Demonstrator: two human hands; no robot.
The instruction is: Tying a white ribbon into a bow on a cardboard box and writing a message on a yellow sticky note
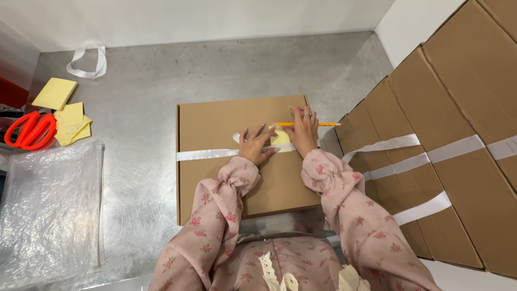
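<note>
My left hand presses flat and open on the yellow note atop the cardboard box, while my right hand grips an orange pencil.

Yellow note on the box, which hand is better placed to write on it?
Probably the right hand: it holds the pencil just beside the note, while the left hand lies flat, pinning it on the box.

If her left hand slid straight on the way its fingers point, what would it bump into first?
Probably the yellow sticky note on the cardboard box: the left hand points up and right, fingertips nearly at its edge. Just beyond lies the right hand with the pencil.
</note>
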